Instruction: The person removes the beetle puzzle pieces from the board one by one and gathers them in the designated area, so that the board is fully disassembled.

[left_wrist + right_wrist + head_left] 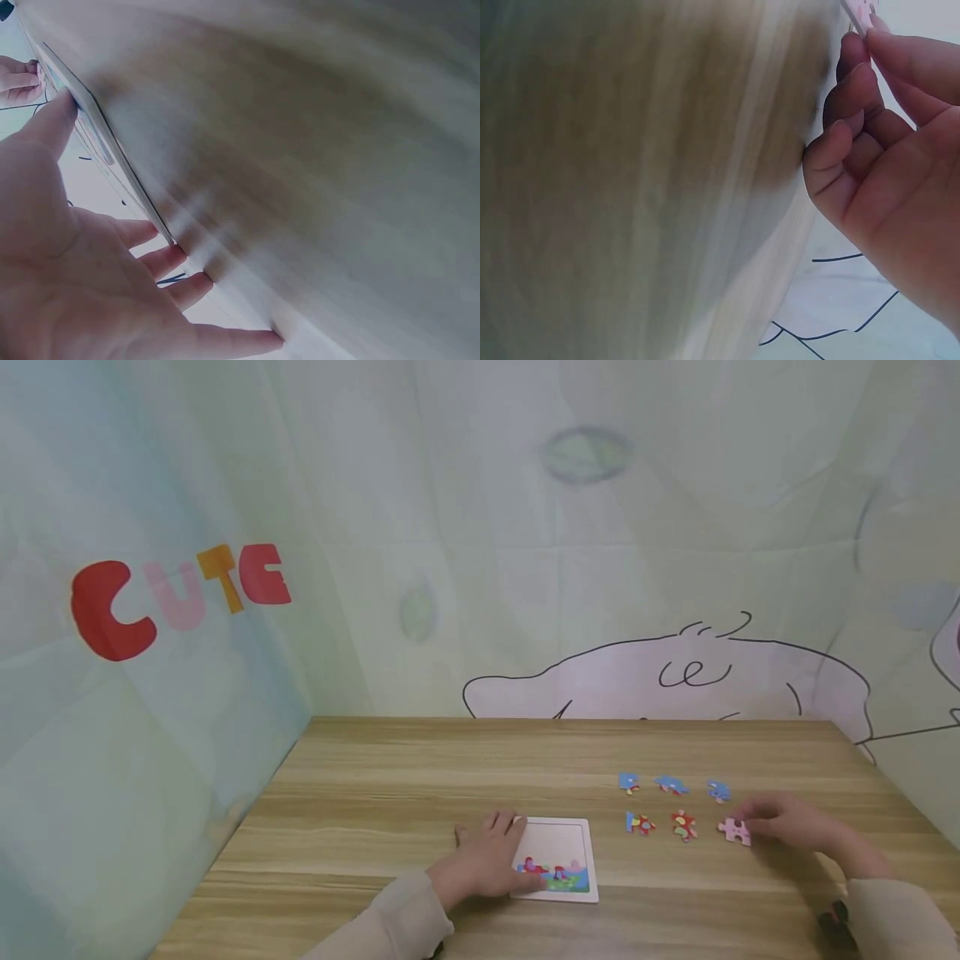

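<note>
A white-framed puzzle board (551, 843) lies on the table, its lower strip filled with colourful pieces. My left hand (489, 858) rests at the board's left edge, thumb over the lower part and fingers spread. In the left wrist view the fingertips (171, 259) touch the tabletop beside the board's edge (124, 154). Off to the right, my right hand (798, 822) pinches a pink puzzle piece (735, 831) between thumb and fingers. The right wrist view shows that pink piece (860, 13) at the fingertips, the other fingers curled in.
Several loose puzzle pieces lie in two rows near the right hand: blue ones (672, 785) behind, a red one (683, 825) and a multicoloured one (640, 823) in front. The wooden table (390, 777) meets a printed cloth backdrop (420, 527) at its back and left.
</note>
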### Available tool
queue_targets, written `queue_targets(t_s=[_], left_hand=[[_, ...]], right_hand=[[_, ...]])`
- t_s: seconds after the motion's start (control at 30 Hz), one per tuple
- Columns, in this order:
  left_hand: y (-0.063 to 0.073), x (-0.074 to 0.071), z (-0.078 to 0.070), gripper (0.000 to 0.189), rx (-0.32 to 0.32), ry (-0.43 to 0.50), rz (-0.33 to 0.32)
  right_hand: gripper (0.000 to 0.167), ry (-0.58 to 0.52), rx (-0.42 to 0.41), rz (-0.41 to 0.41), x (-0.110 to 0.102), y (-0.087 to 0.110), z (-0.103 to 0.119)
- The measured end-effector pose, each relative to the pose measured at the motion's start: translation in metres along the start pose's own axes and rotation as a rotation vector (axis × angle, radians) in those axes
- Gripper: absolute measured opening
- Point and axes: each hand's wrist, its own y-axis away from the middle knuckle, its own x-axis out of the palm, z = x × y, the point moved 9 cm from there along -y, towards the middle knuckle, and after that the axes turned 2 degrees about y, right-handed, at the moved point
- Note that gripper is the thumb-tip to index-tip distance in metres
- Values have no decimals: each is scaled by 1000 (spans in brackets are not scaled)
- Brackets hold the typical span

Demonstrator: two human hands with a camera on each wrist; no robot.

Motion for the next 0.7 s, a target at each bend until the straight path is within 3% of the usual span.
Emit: queue_targets(t_s=[0.33, 0.7], left_hand=[[-2, 2, 1, 94, -3, -7, -6], [-2, 2, 1, 94, -7, -23, -9]], right_hand=[[21, 3, -29, -16, 1, -1, 0], [20, 38, 50, -10, 2, -2, -3]])
